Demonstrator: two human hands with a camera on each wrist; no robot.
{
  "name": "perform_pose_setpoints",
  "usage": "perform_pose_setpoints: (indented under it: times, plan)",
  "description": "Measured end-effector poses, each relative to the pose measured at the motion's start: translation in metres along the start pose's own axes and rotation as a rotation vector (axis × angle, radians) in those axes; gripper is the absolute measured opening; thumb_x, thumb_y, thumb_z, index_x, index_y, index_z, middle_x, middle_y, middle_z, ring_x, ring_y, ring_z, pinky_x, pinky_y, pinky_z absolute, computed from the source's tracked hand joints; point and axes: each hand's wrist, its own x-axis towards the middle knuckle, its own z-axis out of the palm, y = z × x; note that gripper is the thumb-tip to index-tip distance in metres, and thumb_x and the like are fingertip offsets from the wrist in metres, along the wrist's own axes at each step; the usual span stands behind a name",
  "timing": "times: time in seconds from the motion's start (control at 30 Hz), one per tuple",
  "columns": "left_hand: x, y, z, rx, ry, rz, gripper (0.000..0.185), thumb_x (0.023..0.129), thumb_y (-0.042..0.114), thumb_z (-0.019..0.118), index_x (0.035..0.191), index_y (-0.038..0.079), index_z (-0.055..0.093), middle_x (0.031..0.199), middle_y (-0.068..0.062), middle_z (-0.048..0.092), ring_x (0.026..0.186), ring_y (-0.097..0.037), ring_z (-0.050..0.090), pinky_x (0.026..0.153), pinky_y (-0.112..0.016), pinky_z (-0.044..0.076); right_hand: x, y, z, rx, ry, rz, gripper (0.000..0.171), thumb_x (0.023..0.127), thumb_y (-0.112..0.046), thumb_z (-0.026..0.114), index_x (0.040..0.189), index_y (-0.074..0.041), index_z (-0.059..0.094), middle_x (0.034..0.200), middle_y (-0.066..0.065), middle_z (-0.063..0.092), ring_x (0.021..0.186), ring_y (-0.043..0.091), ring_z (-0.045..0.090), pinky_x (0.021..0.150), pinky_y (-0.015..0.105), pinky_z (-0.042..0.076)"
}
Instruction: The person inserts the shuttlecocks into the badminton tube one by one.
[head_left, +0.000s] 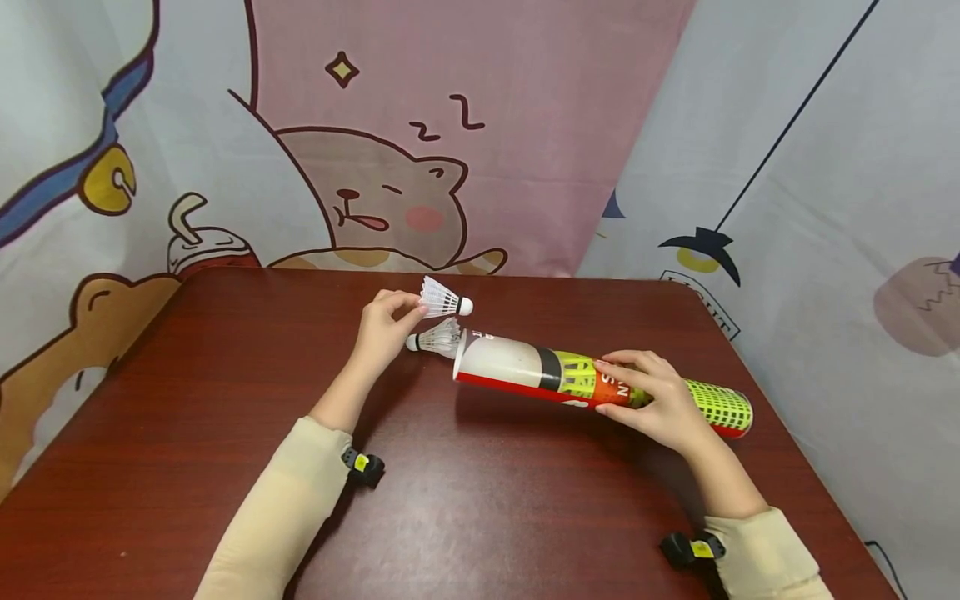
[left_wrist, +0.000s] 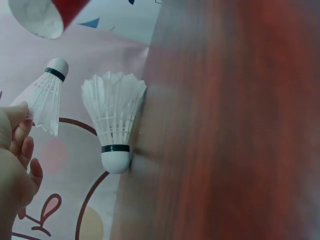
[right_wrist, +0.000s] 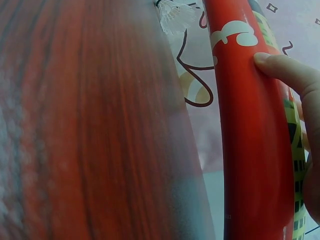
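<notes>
While the right hand [head_left: 651, 398] is wrapped around the middle of the shuttlecock tube [head_left: 600, 383], holding it up off the table [head_left: 225, 400] with the open end tipped toward the left, the left hand [head_left: 386, 327] is pinching a shuttlecock [head_left: 444, 300] by the feather skirt, cork pointing right, just up and left of the tube's mouth. A second shuttlecock [head_left: 435, 337] lies on the table right at that mouth, cork pointing left, and I honestly can't tell if its feathers touch the rim. The right hand covers most of the tube's lettering, and the right wrist view only shows a fingertip [right_wrist: 280, 67] on the red side. The left wrist view cuts the tube off to just a corner of its mouth.
</notes>
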Motion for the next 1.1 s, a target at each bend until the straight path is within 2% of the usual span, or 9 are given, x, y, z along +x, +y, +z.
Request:
perform_pose_setpoints:
  times: [0.23, 0.37, 0.5, 0.63, 0.77, 0.9, 1.1]
  plan:
    - [-0.013, 0.008, -0.013, -0.068, -0.007, -0.011, 0.01, 0.083, 0.001, 0.073, 0.091, -0.005, 0.071, 0.089, -0.014, 0.064, 0.082, -0.025, 0.053, 0.067, -0.026, 0.041, 0.0, 0.0, 0.0, -0.004, -0.003, 0.01, 0.069, 0.06, -0.014, 0.091, 0.125, -0.017, 0.066, 0.121, 0.002, 0.059, 0.109, 0.018, 0.048, 0.079, 0.03, 0.043]
    - [-0.02, 0.011, -0.019, -0.088, -0.014, 0.004, 0.008, 0.082, -0.001, 0.073, 0.089, -0.005, 0.071, 0.087, -0.014, 0.064, 0.079, -0.03, 0.052, 0.065, -0.024, 0.041, -0.001, 0.001, 0.0, 0.001, 0.004, -0.004, 0.069, 0.06, -0.013, 0.091, 0.124, -0.016, 0.066, 0.12, 0.003, 0.059, 0.108, 0.019, 0.049, 0.079, 0.031, 0.043]
    - [-0.028, 0.016, -0.024, -0.082, -0.023, 0.019, 0.006, 0.08, -0.005, 0.073, 0.086, -0.005, 0.071, 0.084, -0.014, 0.065, 0.075, -0.023, 0.049, 0.062, -0.024, 0.04, -0.001, 0.002, 0.0, 0.004, 0.011, -0.014, 0.069, 0.06, -0.013, 0.091, 0.124, -0.016, 0.066, 0.12, 0.003, 0.06, 0.108, 0.019, 0.049, 0.079, 0.031, 0.042]
    - [-0.037, 0.036, -0.031, -0.097, -0.043, 0.034, 0.005, 0.079, -0.01, 0.071, 0.083, -0.01, 0.068, 0.084, -0.018, 0.065, 0.075, -0.015, 0.049, 0.062, -0.021, 0.04, -0.001, 0.002, -0.001, 0.007, 0.014, -0.017, 0.068, 0.06, -0.012, 0.09, 0.124, -0.016, 0.066, 0.12, 0.004, 0.06, 0.108, 0.02, 0.049, 0.079, 0.031, 0.042]
    - [-0.045, 0.058, -0.038, -0.106, -0.062, 0.044, 0.005, 0.079, -0.013, 0.069, 0.083, -0.013, 0.066, 0.085, -0.021, 0.064, 0.077, -0.021, 0.051, 0.063, -0.016, 0.041, -0.001, 0.002, -0.001, 0.004, 0.01, -0.012, 0.068, 0.06, -0.013, 0.09, 0.124, -0.016, 0.066, 0.12, 0.004, 0.059, 0.108, 0.019, 0.049, 0.078, 0.03, 0.043]
    - [-0.05, 0.063, -0.038, -0.111, -0.084, 0.049, 0.006, 0.078, -0.014, 0.069, 0.083, -0.011, 0.068, 0.085, -0.021, 0.064, 0.079, -0.026, 0.052, 0.063, -0.018, 0.042, -0.001, 0.001, -0.001, -0.001, 0.006, -0.006, 0.069, 0.06, -0.013, 0.09, 0.124, -0.016, 0.066, 0.121, 0.004, 0.059, 0.108, 0.019, 0.049, 0.078, 0.03, 0.043]
    - [-0.054, 0.066, -0.033, -0.139, -0.115, 0.053, 0.006, 0.078, -0.013, 0.071, 0.083, -0.01, 0.068, 0.086, -0.019, 0.065, 0.082, -0.021, 0.053, 0.063, -0.025, 0.044, -0.002, 0.001, 0.0, -0.001, 0.002, -0.009, 0.069, 0.06, -0.013, 0.091, 0.125, -0.017, 0.066, 0.121, 0.003, 0.059, 0.109, 0.019, 0.049, 0.079, 0.031, 0.043]
